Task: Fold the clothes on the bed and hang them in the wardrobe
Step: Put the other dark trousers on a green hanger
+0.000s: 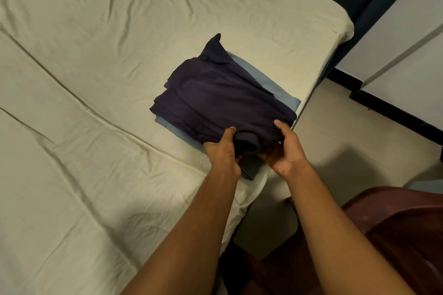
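Near the bed's [72,79] right edge, a folded dark garment [215,93] stacked on a light blue one [275,86]. Left hand [221,151] and right hand [285,151] gripping the dark garment's near edge, thumbs on top, fingers curled beneath. Folding apparently done; lifting next, probably. Needs level support so folds hold on the way to the wardrobe.

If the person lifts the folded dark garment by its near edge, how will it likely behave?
The dark garment looks soft and creased, so it would likely sag. Both hands, left hand and right hand, grip one edge, so loose layers may unfold. The blue garment beneath might drag along.
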Demonstrator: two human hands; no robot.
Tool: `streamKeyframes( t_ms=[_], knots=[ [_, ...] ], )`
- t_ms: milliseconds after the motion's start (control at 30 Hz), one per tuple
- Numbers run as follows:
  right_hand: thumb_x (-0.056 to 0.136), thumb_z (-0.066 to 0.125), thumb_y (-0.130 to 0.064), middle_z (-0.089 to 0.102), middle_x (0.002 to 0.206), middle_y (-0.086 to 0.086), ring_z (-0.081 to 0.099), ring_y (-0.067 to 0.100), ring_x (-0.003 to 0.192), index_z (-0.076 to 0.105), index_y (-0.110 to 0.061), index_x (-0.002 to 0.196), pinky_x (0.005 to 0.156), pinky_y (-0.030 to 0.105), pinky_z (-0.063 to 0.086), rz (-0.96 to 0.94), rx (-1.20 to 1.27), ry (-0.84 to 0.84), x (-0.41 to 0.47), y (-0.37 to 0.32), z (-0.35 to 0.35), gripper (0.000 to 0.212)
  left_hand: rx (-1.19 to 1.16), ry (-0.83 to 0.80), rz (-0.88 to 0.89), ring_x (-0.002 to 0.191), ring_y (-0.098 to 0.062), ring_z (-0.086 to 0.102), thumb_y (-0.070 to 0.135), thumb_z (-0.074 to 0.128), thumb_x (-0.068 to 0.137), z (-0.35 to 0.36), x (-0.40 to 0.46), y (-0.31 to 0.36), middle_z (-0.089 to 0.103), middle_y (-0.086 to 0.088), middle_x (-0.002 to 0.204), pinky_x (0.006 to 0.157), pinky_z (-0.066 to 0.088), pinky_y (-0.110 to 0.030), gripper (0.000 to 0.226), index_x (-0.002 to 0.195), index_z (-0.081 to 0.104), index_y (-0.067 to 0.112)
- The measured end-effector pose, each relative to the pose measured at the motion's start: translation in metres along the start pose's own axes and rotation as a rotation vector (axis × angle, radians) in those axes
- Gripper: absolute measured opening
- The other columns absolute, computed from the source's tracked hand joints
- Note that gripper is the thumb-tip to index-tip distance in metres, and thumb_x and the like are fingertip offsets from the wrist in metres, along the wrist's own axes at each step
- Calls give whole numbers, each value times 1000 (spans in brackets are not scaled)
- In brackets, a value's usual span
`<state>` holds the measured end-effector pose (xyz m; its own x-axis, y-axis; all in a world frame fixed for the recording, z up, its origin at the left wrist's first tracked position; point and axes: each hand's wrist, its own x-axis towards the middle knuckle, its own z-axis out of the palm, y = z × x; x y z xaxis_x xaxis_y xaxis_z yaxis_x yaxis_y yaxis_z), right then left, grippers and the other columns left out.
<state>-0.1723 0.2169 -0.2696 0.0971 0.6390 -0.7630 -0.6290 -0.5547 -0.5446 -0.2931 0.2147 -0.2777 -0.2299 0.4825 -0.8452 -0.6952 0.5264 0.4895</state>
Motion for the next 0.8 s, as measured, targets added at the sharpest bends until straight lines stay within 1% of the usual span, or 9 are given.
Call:
streamKeyframes(
  t_ms=[100, 233, 333, 400, 500, 567, 633, 733, 800],
  knots=[
    [87, 74, -29, 73, 115, 10, 70, 29, 104, 63, -19, 125, 80, 44, 61, -15, 13, 50, 3, -9, 14, 41, -5, -54, 22, 100, -19, 61, 18, 77, 85, -8, -7, 10, 58, -3, 123, 85, 58, -42, 51, 123, 44, 19],
    [84, 73, -10, 73, 114, 10, 72, 26, 98, 64, -13, 126, 65, 34, 60, -132, -37, 84, -6, -11, 39, 43, -19, -98, 116, 97, -16, 62, 14, 75, 85, -21, -23, 40, 59, 1, 120, 89, 58, -43, 51, 126, 44, 22],
    [85, 70, -2, 74, 108, 6, 72, 21, 94, 68, -16, 115, 65, 31, 60, -268, -23, 44, -32, -8, 71, 33, -74, -143, 200, 101, -19, 67, 11, 74, 85, -36, -40, 76, 65, 0, 122, 93, 57, -47, 54, 131, 48, 20],
    [85, 70, -1, 74, 109, 5, 71, 21, 97, 68, -18, 109, 66, 29, 58, -339, -5, -2, -55, -6, 96, 30, -105, -172, 236, 104, -22, 68, 9, 71, 86, -47, -53, 100, 69, -3, 118, 95, 56, -51, 41, 121, 55, 22],
    [87, 68, -1, 74, 113, 7, 71, 19, 96, 66, -14, 117, 67, 28, 58, -389, -23, -97, -96, 7, 148, 33, -148, -175, 286, 110, -28, 67, 11, 68, 88, -83, -72, 145, 70, -11, 118, 94, 56, -52, 35, 122, 59, 16],
    [87, 67, 0, 73, 112, 8, 71, 18, 93, 63, -12, 124, 63, 28, 57, -383, -32, -144, -119, 20, 180, 38, -174, -172, 327, 111, -29, 67, 12, 67, 89, -110, -80, 171, 70, -14, 119, 87, 59, -47, 42, 130, 59, 9],
    [87, 67, -1, 73, 109, 6, 71, 19, 91, 61, -15, 124, 59, 29, 57, -339, -64, -188, -140, 43, 214, 40, -189, -153, 366, 107, -29, 69, 14, 66, 89, -147, -90, 200, 69, -17, 118, 76, 61, -39, 39, 127, 61, 6],
    [87, 66, 0, 72, 109, 5, 70, 22, 94, 60, -19, 125, 61, 33, 59, -268, -122, -267, -165, 85, 263, 42, -171, -115, 430, 90, -23, 69, 15, 63, 91, -204, -103, 241, 69, -16, 107, 64, 59, -31, 25, 115, 63, 8],
    [88, 65, 2, 72, 111, 7, 70, 25, 96, 59, -17, 128, 64, 36, 61, -214, -136, -335, -184, 115, 295, 45, -192, -52, 474, 87, -21, 69, 15, 63, 92, -245, -110, 269, 70, -13, 108, 59, 56, -27, 32, 123, 62, 7]
  ],
)
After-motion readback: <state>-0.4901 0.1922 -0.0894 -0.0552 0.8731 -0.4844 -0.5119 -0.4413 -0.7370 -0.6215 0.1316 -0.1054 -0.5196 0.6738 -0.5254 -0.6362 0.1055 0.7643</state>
